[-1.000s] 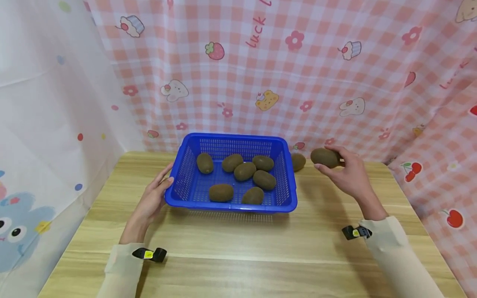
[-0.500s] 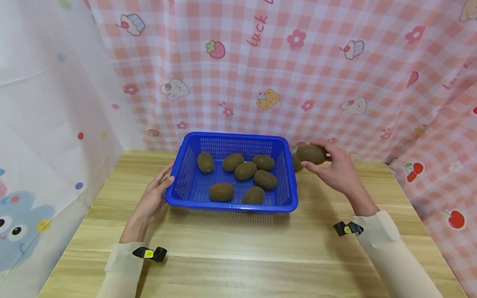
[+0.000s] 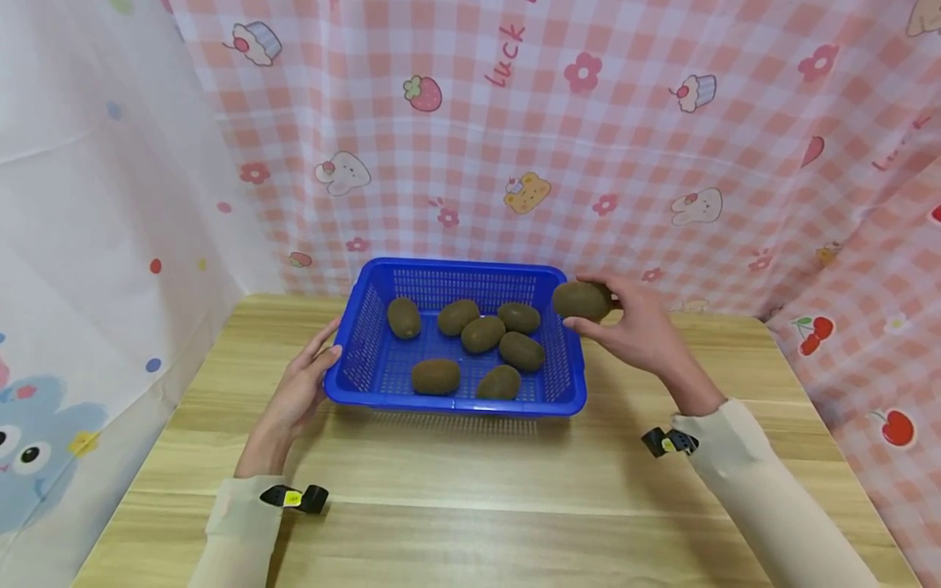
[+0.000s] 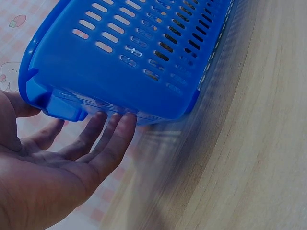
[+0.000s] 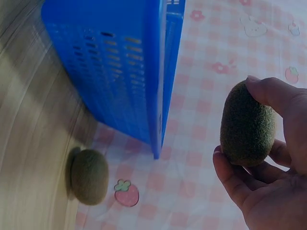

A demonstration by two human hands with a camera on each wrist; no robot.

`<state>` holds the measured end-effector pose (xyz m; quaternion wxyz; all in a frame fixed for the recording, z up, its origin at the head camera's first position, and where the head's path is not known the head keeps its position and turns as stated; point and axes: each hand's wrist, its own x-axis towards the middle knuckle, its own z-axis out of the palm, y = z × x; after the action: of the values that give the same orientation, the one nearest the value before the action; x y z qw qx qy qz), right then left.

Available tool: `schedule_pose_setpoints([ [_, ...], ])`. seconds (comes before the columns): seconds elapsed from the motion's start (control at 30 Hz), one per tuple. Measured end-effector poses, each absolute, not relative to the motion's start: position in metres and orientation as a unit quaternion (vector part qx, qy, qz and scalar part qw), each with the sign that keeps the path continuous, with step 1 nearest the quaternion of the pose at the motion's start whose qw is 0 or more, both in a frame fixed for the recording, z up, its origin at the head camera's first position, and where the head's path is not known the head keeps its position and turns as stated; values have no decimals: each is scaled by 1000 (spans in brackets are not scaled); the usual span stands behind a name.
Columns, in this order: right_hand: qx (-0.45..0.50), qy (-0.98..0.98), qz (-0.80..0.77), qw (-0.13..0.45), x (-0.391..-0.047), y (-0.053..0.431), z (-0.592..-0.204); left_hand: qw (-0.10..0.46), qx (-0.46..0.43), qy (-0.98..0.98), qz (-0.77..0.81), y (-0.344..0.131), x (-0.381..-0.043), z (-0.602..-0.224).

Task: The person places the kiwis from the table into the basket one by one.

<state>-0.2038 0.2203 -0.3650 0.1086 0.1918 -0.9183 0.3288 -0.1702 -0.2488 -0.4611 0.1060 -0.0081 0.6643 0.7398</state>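
Observation:
A blue plastic basket (image 3: 452, 405) with slotted walls stands on the table, several brown kiwis (image 3: 483, 336) lying inside. At its left end my left hand (image 3: 294, 394) grips the rim, and in the left wrist view the fingertips (image 4: 125, 123) touch the outer end wall (image 4: 96, 86). My right hand (image 3: 638, 327) holds one kiwi (image 3: 581, 301) between thumb and fingers, raised at the basket's back right corner. Another kiwi (image 5: 89, 177) rests on the table beside the basket's right end; it shows in the right wrist view but is hidden in the head view.
The wooden tabletop (image 3: 456, 523) extends in front of the basket and to both sides. A pink checked cloth (image 3: 470, 147) hangs close behind the table's back edge, with a white printed cloth (image 3: 95, 245) on the left.
My right hand has carried its kiwi leftward, from right of the basket to over its right rim. The kiwi on the table has dropped out of sight behind it. My left hand stays put.

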Motion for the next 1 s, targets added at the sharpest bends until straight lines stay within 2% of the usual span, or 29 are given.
schedule_pose_setpoints([
  [1.0,293,-910,293,18,-209,154,-350,108,-2,663,740,-250,-170,-461],
])
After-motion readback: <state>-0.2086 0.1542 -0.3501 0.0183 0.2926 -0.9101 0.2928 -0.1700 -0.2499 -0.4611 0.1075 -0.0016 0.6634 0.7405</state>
